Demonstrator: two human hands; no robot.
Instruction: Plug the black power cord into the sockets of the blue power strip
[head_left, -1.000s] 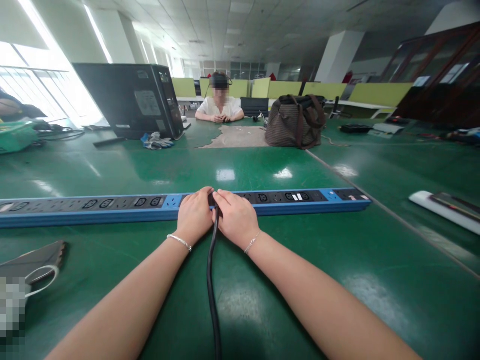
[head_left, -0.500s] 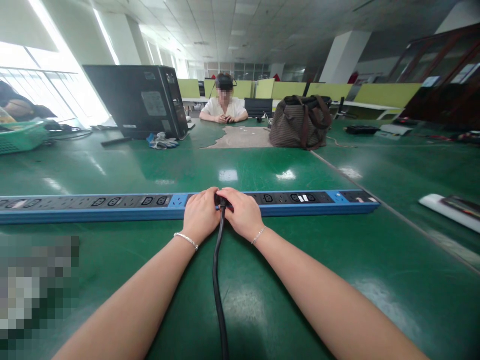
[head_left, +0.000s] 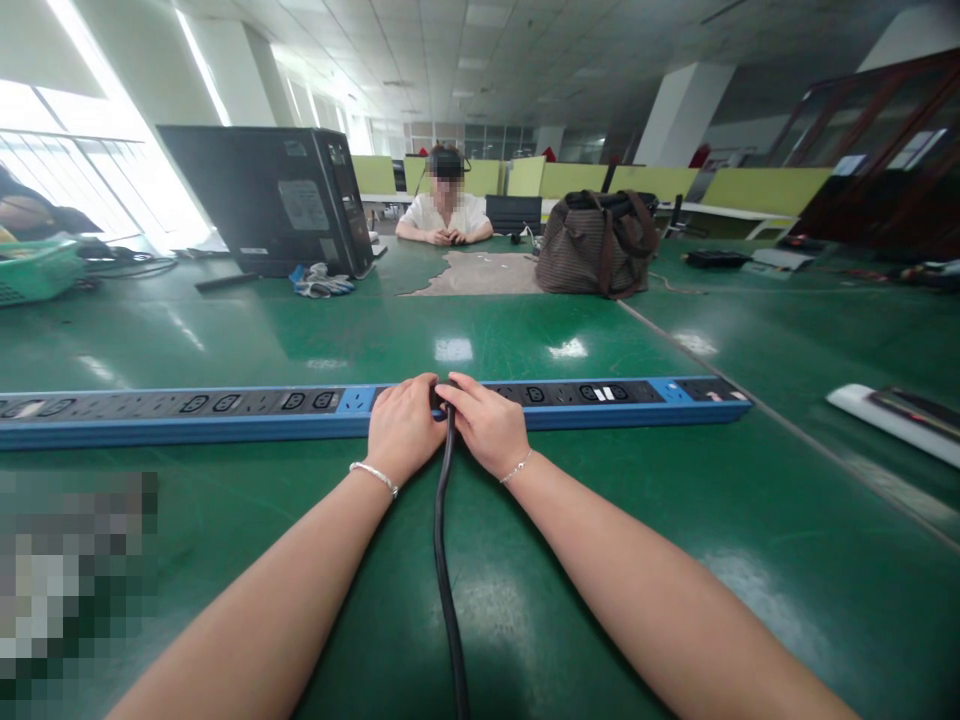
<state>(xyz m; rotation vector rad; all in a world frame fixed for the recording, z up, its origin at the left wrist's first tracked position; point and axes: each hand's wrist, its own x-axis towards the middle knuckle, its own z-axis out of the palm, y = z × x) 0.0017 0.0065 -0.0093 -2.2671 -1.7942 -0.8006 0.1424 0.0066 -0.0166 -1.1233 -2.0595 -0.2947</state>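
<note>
Running from the near edge, a thick black cable (head_left: pixel 442 555) is noted; its black plug (head_left: pixel 436 399) is gripped by the curled left hand (head_left: pixel 401 425) and right hand (head_left: pixel 493 425) at the long blue-and-black socket strip (head_left: pixel 585 412). Beyond stands a brown bag (head_left: pixel 585 245).

One blue power strip (head_left: pixel 330 428), one cable (head_left: pixel 439 545) at it, two bracelets (head_left: pixel 374 473) and one bag (head_left: pixel 592 245) are visible.

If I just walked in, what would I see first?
Probably the left hand and right hand around the top of the black cord, mid-picture, at the long blue power strip. Behind, a dark computer case stands on the left, and a brown bag sits right of the middle.
</note>
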